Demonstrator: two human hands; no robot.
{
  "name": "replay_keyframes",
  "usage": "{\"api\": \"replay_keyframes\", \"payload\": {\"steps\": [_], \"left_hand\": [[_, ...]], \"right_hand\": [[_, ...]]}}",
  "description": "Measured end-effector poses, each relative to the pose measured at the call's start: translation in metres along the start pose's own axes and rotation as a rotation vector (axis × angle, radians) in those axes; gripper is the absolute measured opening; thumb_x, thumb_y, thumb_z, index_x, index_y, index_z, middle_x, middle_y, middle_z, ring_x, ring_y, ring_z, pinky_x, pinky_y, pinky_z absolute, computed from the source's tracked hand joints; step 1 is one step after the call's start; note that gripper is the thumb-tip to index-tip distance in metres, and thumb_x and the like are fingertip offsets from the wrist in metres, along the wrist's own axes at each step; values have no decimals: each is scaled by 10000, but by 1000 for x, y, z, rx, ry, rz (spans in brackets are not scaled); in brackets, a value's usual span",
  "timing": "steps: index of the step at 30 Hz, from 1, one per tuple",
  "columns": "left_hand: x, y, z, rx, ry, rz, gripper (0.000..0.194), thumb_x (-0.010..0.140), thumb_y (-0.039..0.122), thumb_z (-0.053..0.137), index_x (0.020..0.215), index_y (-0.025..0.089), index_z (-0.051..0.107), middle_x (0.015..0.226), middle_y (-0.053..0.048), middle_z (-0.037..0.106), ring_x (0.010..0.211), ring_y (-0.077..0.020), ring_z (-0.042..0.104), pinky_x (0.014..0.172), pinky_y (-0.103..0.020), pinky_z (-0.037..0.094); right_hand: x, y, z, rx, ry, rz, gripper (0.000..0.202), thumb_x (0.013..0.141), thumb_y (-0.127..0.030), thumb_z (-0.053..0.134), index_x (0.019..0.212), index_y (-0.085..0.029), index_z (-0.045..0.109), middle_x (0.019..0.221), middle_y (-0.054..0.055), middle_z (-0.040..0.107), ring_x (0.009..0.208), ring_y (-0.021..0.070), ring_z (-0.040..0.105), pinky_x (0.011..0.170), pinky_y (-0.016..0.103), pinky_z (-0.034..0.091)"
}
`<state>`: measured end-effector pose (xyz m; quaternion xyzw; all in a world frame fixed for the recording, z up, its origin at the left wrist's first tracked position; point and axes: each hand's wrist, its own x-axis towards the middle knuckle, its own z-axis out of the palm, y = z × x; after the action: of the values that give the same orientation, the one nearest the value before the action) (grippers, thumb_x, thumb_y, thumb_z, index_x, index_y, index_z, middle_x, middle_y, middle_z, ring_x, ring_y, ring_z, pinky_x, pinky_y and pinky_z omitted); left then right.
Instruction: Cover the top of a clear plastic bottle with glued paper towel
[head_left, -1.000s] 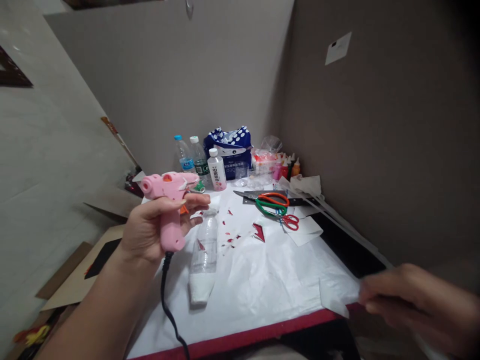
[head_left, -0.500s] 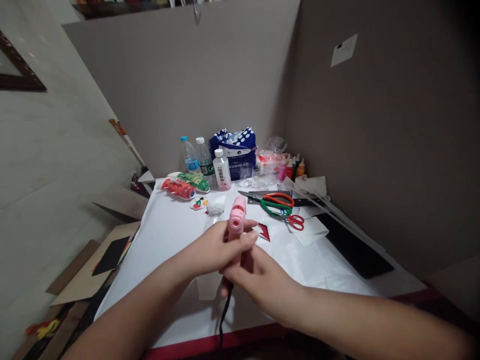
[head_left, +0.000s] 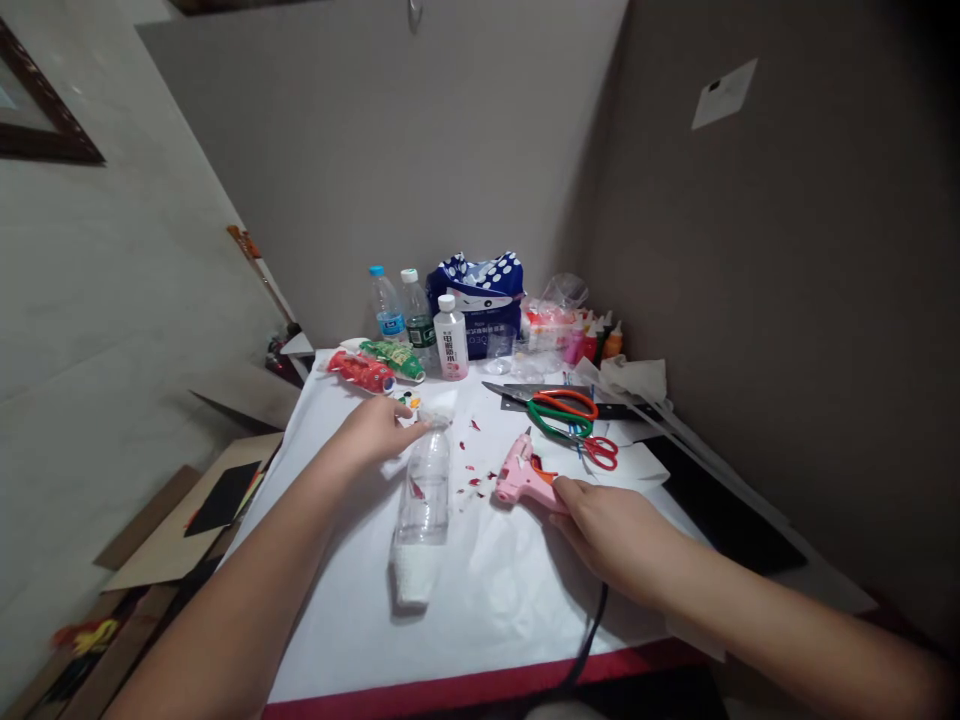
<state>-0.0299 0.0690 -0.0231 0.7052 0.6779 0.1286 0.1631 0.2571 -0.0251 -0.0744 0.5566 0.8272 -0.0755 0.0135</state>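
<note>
A pink hot glue gun (head_left: 519, 472) with an orange trigger is in my right hand (head_left: 619, 535), which is closed around its handle. The nozzle points away from me, and a black cord hangs below. My left hand (head_left: 379, 430) is beside the far end of a clear plastic bottle (head_left: 429, 495), thumb and fingers apart. The bottle lies lengthwise on the white-covered table, with a white wrapped section (head_left: 416, 575) at its near end. Small dark red scraps (head_left: 474, 482) are scattered between the bottle and the glue gun.
Scissors with green and orange handles (head_left: 559, 415) and smaller red scissors (head_left: 602, 452) lie at the right. Red (head_left: 364, 372) and green (head_left: 394, 355) fish-like decorated pieces sit back left. Upright bottles (head_left: 451, 340), a blue packet (head_left: 491, 300) and paint bottles (head_left: 613, 342) stand behind.
Both hands were together on the glue gun. My right hand has carried it to the right, while my left hand let go and moved left to the bottle's far end.
</note>
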Motion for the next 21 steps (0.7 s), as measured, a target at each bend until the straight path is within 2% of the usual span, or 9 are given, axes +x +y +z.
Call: {"api": "replay_keyframes", "payload": {"steps": [2,5,7,9,11,14,16,17,21], "left_hand": [[6,-7,3,-7,-44,-23,583,725,647,592,989,145,727,650,-85,690,595,-251,635,556,-332,397],[11,-14,4,-22,-102,-53,691,687,733,572,1019,143,711,617,-69,681,589,-247,641,555,-324,397],[13,-16,4,-32,-139,-72,763,637,764,595,1057,134,691,622,-64,687,599,-246,645,566,-321,407],[14,-17,5,-39,-173,-84,823,574,777,637,1083,132,673,604,-53,685,606,-249,644,580,-320,411],[15,-17,7,-42,-204,-88,832,532,776,665,1072,143,673,560,-38,670,607,-251,640,594,-320,408],[16,-18,11,-56,-255,-96,798,524,777,666,1025,157,687,544,-35,667,597,-249,641,610,-322,410],[16,-19,13,-67,-281,-105,763,528,779,658,975,162,700,575,-47,684,585,-241,639,612,-322,411],[17,-19,14,-71,-290,-105,739,529,779,656,940,166,707,588,-51,690,576,-237,635,610,-322,408],[17,-18,19,-91,-329,-83,657,530,785,647,792,186,714,576,-48,677,546,-220,605,595,-316,394]], "right_hand": [[5,0,-8,-44,-8,-20,212,914,-295,478,880,-152,630,800,122,701,705,277,678,561,311,369],[21,-2,-34,-67,19,-24,268,879,-381,548,799,-150,658,803,138,687,729,310,672,570,329,397],[40,-8,-52,-30,127,-61,259,900,-359,527,925,-143,668,916,145,680,809,309,666,630,351,442],[68,-18,-62,125,250,-221,289,912,-353,535,1047,-130,660,1025,159,664,934,316,638,751,391,470],[104,-31,-61,181,249,-304,310,915,-335,554,1157,-152,624,1166,143,629,1120,299,564,905,391,447],[161,-47,-48,243,225,-318,382,898,-247,595,1261,-135,554,1336,156,526,1261,291,457,1026,425,390],[192,-53,-39,294,177,-291,355,924,-288,575,1255,-165,547,1323,117,533,1188,265,523,980,479,441],[203,-55,-35,321,132,-277,325,931,-308,568,1226,-173,565,1280,104,561,1119,243,568,936,462,480],[226,-50,-25,421,-24,-224,277,938,-333,560,1159,-171,600,1180,79,611,983,205,622,837,397,538]]}}
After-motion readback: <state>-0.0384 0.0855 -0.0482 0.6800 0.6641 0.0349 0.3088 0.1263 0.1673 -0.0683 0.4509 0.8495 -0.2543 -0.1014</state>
